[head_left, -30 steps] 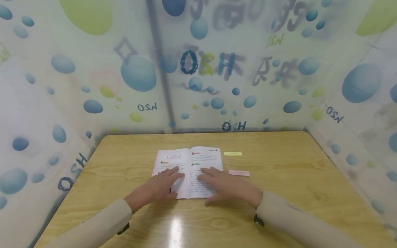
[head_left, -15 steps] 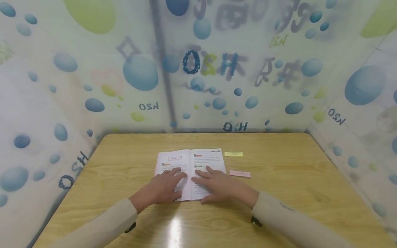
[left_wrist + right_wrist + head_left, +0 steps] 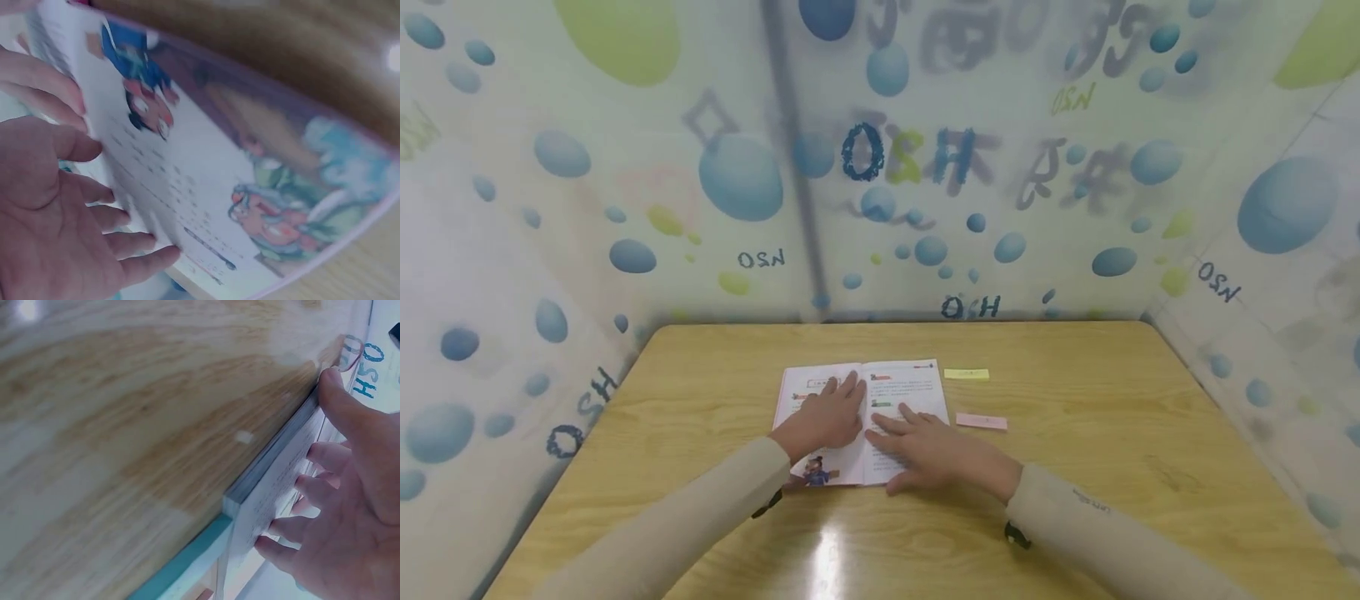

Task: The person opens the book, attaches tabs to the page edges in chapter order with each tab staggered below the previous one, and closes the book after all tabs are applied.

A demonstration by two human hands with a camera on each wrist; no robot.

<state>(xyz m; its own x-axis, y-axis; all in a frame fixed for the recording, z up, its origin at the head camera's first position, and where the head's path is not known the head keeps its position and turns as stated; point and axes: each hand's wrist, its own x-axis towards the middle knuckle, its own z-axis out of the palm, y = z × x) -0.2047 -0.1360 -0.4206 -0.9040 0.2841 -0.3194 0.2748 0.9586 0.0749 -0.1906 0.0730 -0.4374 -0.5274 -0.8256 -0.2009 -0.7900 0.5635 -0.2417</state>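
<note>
An open book point(image 3: 906, 387) lies flat on the wooden table, with printed text on both pages and cartoon figures point(image 3: 269, 212) low on the left page. My left hand point(image 3: 829, 414) rests on the left page beside the centre fold, its fingers extended toward the top. On the right page my right hand point(image 3: 928, 450) lies with fingers spread, and its thumb point(image 3: 337, 394) is at the book's near edge in the right wrist view. Neither hand grips anything. The hands cover parts of the text.
To the right of the book lie a yellow paper strip point(image 3: 966, 374) and a pink paper strip point(image 3: 982, 422). The wooden table point(image 3: 1075, 400) reaches back to a wall point(image 3: 1037, 208) patterned with blue and green dots. A teal-edged item point(image 3: 187, 556) touches the book's corner in the right wrist view.
My left hand has moved up and right across the left page toward the fold, uncovering a cartoon figure at the bottom. My right hand shifted slightly left earlier, then stayed in place.
</note>
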